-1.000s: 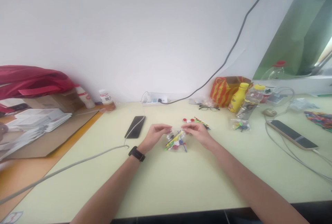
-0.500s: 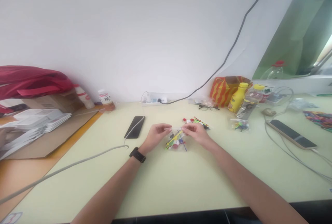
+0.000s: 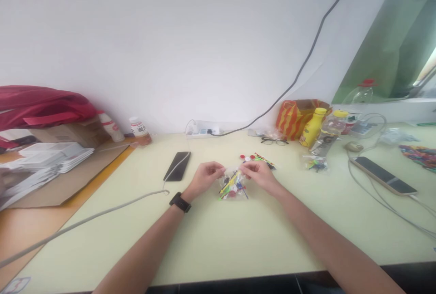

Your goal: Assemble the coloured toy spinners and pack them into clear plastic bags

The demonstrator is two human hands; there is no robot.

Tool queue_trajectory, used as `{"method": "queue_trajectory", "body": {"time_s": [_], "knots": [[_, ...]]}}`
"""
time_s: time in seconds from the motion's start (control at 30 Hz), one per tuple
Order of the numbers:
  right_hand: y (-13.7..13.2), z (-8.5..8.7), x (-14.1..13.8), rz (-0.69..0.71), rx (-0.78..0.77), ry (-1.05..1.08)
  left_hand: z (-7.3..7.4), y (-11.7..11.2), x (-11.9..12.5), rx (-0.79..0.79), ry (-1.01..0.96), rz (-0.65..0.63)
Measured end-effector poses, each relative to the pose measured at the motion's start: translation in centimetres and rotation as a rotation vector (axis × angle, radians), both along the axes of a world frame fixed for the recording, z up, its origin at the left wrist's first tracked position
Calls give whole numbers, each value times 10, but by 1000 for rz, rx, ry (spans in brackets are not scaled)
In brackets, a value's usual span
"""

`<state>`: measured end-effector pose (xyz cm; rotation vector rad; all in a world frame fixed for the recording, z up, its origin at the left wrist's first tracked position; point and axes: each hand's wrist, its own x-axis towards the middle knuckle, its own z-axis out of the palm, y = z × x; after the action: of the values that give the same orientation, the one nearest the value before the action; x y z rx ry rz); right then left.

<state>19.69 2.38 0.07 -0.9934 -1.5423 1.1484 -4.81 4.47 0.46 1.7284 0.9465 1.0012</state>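
The step in hand looks to be working the top edge of a clear bag of colourful pieces. The left hand pinches 1 upper corner, the right hand the other, fingertips closed on the film. It sits between the 2 hands, over the table. I can't tell whether its mouth is sealed, so the next move seems to call for firm, level pinches.

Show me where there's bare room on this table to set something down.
Bare tabletop lies between the left forearm and right forearm, nearer than the clear bag, and between the left forearm and long pale cable. Back right is crowded: striped bag, yellow bottle, glasses.
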Motion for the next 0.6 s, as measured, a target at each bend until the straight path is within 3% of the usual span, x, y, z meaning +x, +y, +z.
{"method": "queue_trajectory", "body": {"time_s": [0.27, 0.6], "knots": [[-1, 1, -2, -31, 77, -22, 1, -1, 0, -14, -22, -16], [0, -4, -4, -143, -32, 129, -4, -2, 2, -39, -142, 61]]}}
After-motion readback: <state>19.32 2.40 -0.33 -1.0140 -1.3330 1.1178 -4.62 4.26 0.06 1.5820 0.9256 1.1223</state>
